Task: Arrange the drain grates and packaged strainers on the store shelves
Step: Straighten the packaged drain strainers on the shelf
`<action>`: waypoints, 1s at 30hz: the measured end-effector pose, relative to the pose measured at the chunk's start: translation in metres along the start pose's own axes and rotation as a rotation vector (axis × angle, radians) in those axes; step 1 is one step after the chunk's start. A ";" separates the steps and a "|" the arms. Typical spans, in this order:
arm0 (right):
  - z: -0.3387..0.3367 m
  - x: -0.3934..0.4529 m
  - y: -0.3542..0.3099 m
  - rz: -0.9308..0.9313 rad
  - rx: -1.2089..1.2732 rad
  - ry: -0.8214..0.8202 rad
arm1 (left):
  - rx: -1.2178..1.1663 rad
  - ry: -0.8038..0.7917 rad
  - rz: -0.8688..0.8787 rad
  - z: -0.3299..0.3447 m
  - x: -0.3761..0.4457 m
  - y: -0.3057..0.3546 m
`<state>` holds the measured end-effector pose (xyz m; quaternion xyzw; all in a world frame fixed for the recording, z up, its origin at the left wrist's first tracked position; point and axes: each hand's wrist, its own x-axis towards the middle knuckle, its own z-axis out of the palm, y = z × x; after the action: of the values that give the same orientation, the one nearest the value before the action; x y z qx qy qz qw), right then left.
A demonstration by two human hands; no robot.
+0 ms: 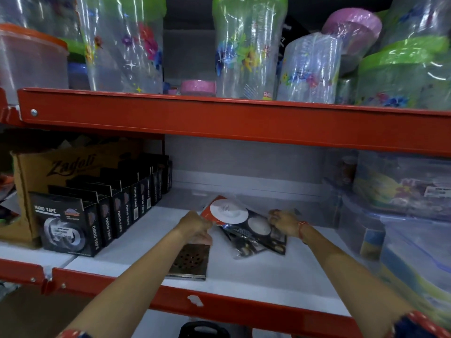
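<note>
A small pile of packaged strainers (pixel 240 222), black and orange cards with white round strainers under clear plastic, lies on the white lower shelf (pixel 263 272). My left hand (pixel 196 226) grips the pile's left edge. At its right edge, my right hand (pixel 284 222) holds the packs too. A square metal drain grate (pixel 191 262) with round holes lies flat near the shelf's front, just below my left hand and partly hidden by my left forearm.
A row of black nano tape boxes (pixel 97 215) stands to the left, in front of a cardboard box (pixel 61 172). Clear plastic containers (pixel 402 215) crowd the right side. The upper red shelf (pixel 219 118) carries flowered plastic jars.
</note>
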<state>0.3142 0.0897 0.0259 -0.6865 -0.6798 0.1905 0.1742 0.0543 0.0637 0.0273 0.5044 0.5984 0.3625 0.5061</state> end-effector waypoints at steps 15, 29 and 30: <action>-0.014 -0.005 0.010 0.103 -0.054 -0.119 | -0.426 -0.014 -0.025 0.039 -0.005 0.006; -0.045 -0.069 0.027 0.240 0.370 0.053 | -0.220 -0.116 0.074 0.075 -0.023 0.026; -0.047 -0.074 0.029 0.260 0.384 0.046 | -0.199 -0.111 0.079 0.079 -0.023 0.026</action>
<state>0.3620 0.0166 0.0538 -0.7267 -0.5329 0.3214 0.2908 0.1366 0.0411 0.0398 0.4942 0.5099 0.4113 0.5715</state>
